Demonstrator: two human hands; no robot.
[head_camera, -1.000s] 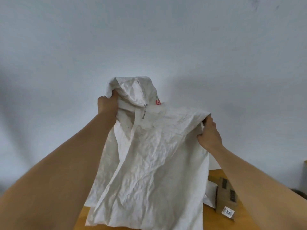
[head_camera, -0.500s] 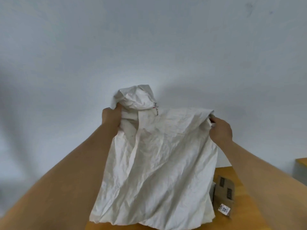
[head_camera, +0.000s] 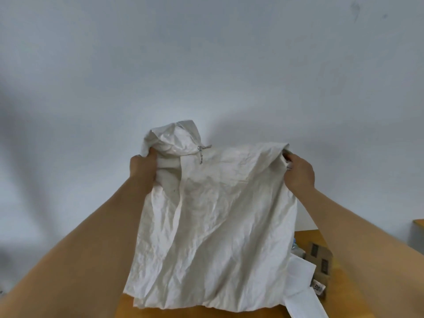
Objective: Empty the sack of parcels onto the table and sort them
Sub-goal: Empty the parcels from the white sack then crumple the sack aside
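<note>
A crumpled white woven sack (head_camera: 213, 230) hangs upside down in front of me, its open end down just above the wooden table (head_camera: 229, 314). My left hand (head_camera: 142, 165) grips its upper left corner, where the fabric bunches into a hump. At the upper right corner my right hand (head_camera: 298, 172) grips the sack's edge. To the right of the sack a brown cardboard parcel (head_camera: 320, 268) with a white label lies on the table, beside a white flat parcel (head_camera: 300, 283). The sack hides whatever lies under it.
A plain pale wall fills the background close behind the table. A second wooden surface edge (head_camera: 418, 222) shows at the far right. The table's far edge (head_camera: 307, 232) runs near the wall.
Both hands have moved the sack down and spread it wider, the right hand shifting rightward. More of the white flat parcel beside the cardboard one has come into view.
</note>
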